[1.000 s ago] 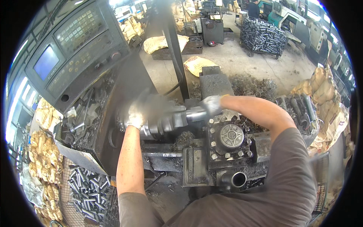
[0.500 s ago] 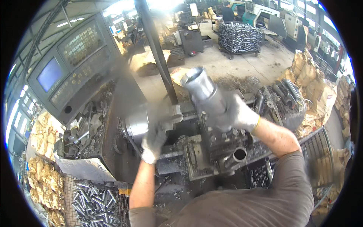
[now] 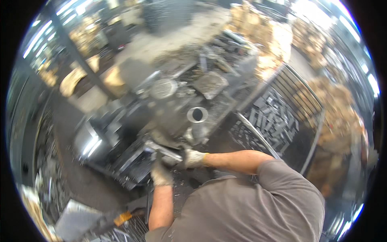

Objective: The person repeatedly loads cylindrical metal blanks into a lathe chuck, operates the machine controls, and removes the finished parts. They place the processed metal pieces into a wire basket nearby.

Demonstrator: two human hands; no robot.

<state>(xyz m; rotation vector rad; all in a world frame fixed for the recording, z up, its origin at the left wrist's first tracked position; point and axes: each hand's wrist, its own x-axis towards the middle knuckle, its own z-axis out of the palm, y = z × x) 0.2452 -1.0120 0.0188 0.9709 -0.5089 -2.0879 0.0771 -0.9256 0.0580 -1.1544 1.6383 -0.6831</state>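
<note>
Low in front of my body, both my hands wear dirty pale work gloves. My left hand (image 3: pixel 161 171) is closed around the left part of a short shiny metal tube (image 3: pixel 172 156). At the tube's right end my right hand (image 3: pixel 194 158) grips it, its fingertips dark and partly hidden. Just beyond the right hand stands a hollow metal pipe (image 3: pixel 197 115), its round open mouth facing up. To the left is the lathe's shiny round chuck (image 3: pixel 89 141). Motion blur softens the hands and the machine.
A round metal disc (image 3: pixel 163 88) and a square block (image 3: pixel 210 84) sit on the machine beyond my hands. At right, a wire-sided cart (image 3: pixel 312 133) holds many metal pieces. Brown paper-wrapped stacks (image 3: pixel 334 113) stand behind it. Metal scraps (image 3: pixel 50 177) lie at left.
My view has swung to the right and down. My right hand has left the big shiny cylinder and come down beside my left. Both hands are now together on a short tube near my body.
</note>
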